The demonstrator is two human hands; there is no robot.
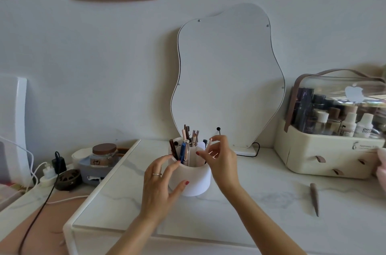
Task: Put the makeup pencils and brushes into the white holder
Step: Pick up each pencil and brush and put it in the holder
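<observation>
left hand (160,188) grip clamped on white holder (196,179) side | right hand (219,156) grip pinching thin pencil (208,143) over holder rim

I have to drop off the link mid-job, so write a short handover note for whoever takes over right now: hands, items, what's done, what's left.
Left hand: wrapped around the white holder, steadying it on the marble tabletop.
Right hand: at the holder's rim, pinching a thin pale pencil being lowered in.
Done: several pencils and brushes already stand in the holder's compartments.
Left: release the pale pencil into the holder, then fetch the brown pencil lying loose on the tabletop to the right.
</observation>
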